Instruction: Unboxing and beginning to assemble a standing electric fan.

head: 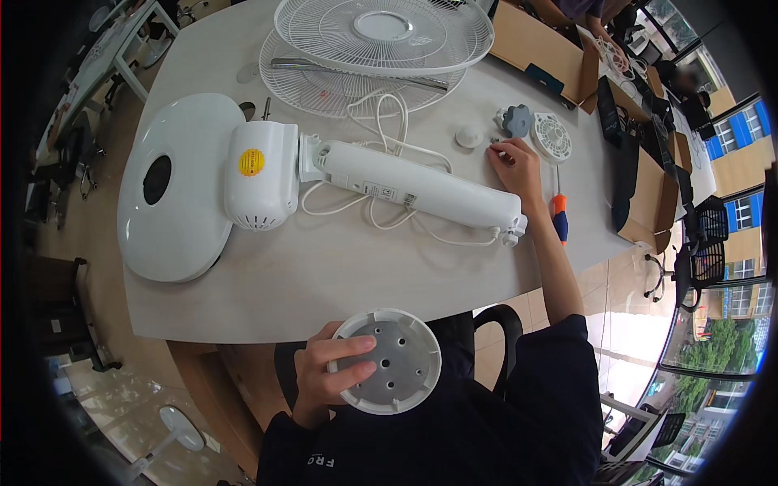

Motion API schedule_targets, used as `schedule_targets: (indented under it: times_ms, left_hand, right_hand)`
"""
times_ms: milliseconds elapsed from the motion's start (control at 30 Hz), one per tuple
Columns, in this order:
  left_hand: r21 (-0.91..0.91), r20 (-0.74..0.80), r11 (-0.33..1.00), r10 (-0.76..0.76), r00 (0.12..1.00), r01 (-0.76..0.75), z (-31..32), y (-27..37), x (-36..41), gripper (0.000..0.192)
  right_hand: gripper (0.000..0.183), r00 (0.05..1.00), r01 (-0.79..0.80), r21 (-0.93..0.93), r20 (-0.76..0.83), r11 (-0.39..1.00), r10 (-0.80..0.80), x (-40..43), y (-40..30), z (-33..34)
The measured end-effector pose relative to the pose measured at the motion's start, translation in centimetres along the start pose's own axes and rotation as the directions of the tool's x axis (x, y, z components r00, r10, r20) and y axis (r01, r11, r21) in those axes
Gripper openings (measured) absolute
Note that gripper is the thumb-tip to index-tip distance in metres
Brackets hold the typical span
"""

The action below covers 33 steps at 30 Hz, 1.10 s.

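My left hand (337,367) grips a round white plastic cover with a grey holed plate (410,358), close to my body. Over the table, my right hand (516,167) has its fingertips at some small metal parts (495,141); whether it holds one is hidden. Beside it lie a white cap (468,136), a grey knob (518,121), a round white slotted part (552,137) and a screwdriver with an orange and blue handle (560,219). A white fan motor housing (261,188) with its column (419,182) lies across the table, its motor end by the white oval base (188,225).
White fan grilles (383,51) with a metal strip between them stand at the table's far edge. A white cable (389,225) loops around the column. Open cardboard boxes (541,51) are at the right. Another person's hand (598,30) is behind them, among cables.
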<state>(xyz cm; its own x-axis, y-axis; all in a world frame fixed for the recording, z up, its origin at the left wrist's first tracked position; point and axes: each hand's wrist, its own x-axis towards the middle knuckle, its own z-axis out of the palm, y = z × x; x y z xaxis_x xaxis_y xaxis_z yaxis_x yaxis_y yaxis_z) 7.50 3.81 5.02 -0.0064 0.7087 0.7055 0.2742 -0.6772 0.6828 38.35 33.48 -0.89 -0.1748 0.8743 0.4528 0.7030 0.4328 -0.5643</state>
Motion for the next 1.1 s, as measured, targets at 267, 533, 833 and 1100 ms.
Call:
schedule_targets:
  times_ms: [267, 533, 833, 1100]
  left_hand:
    - [-0.001, 0.004, 1.000, 0.017, 1.000, -0.017, -0.1, -0.1, -0.3, 0.042]
    - [0.003, 0.015, 0.999, 0.032, 0.999, -0.032, -0.6, -0.7, -0.7, 0.046]
    - [0.045, 0.001, 0.997, 0.057, 0.998, -0.056, -1.0, -0.6, -0.7, 0.049]
    - [-0.020, 0.014, 1.000, 0.022, 1.000, -0.022, -0.7, -0.1, -1.2, 0.054]
  right_hand:
    - [0.020, 0.999, -0.040, -0.030, 0.011, 0.999, 0.040, 0.4, 0.0, -0.4]
    - [0.018, 0.999, -0.041, -0.072, 0.002, 0.997, 0.041, 1.0, -0.1, 0.1]
    - [0.014, 0.996, 0.066, -0.179, 0.071, 0.982, -0.054, 2.1, 0.3, -0.1]
    - [0.010, 0.968, 0.198, -0.288, 0.205, 0.937, -0.142, 3.4, 0.2, -2.5]
